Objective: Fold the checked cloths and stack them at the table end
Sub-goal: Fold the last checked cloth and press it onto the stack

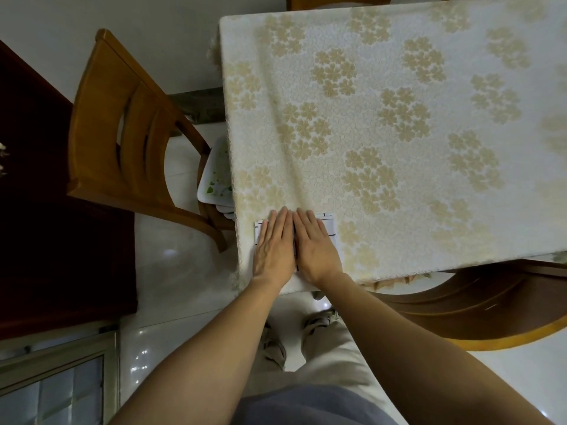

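Flowered tablecloth (pixel 399 124), both hands flat, left hand (pixel 273 245) and right hand (pixel 316 246) pressing folded checked cloth (pixel 331 225), fingers straight

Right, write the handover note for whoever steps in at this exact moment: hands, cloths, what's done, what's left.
Left hand: flat, fingers straight, pressing on the folded checked cloth.
Right hand: flat beside it, pressing the same cloth.
Cloth: at the near left corner of the table.
Done: this cloth is folded small. Whether others lie beneath it cannot be told.
Left: no unfolded checked cloth is in view; probably lift both hands and check that the pile sits square.
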Action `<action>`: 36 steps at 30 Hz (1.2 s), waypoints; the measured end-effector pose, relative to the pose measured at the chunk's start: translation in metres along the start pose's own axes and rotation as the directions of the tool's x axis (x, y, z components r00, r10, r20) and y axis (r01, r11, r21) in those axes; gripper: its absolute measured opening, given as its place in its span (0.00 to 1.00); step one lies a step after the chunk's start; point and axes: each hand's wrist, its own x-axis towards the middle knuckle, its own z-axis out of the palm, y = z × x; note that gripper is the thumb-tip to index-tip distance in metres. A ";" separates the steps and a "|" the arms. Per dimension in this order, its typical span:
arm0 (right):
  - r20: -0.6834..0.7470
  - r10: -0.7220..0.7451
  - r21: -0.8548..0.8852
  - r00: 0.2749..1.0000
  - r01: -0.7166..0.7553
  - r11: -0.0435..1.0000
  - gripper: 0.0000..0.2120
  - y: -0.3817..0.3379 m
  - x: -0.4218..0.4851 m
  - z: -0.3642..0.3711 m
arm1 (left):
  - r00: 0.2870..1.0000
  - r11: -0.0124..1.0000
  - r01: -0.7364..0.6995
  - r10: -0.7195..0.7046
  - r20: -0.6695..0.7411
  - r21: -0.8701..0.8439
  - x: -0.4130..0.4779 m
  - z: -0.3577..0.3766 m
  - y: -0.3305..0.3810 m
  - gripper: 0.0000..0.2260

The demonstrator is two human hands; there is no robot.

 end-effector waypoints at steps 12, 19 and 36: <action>0.007 0.021 -0.192 1.000 -0.019 0.981 0.28 0.025 -0.001 -0.008 | 0.996 0.995 0.078 -0.075 -0.045 0.069 0.005 0.009 -0.014 0.27; -0.077 0.290 0.377 0.954 -0.241 0.894 0.28 0.022 -0.004 -0.034 | 0.927 0.757 0.229 -0.362 -0.101 -0.612 -0.004 -0.023 -0.009 0.26; -0.054 0.400 0.577 0.915 -0.299 0.760 0.21 0.007 -0.010 -0.083 | 0.624 0.160 0.302 -0.778 0.068 -0.940 -0.036 -0.030 0.012 0.21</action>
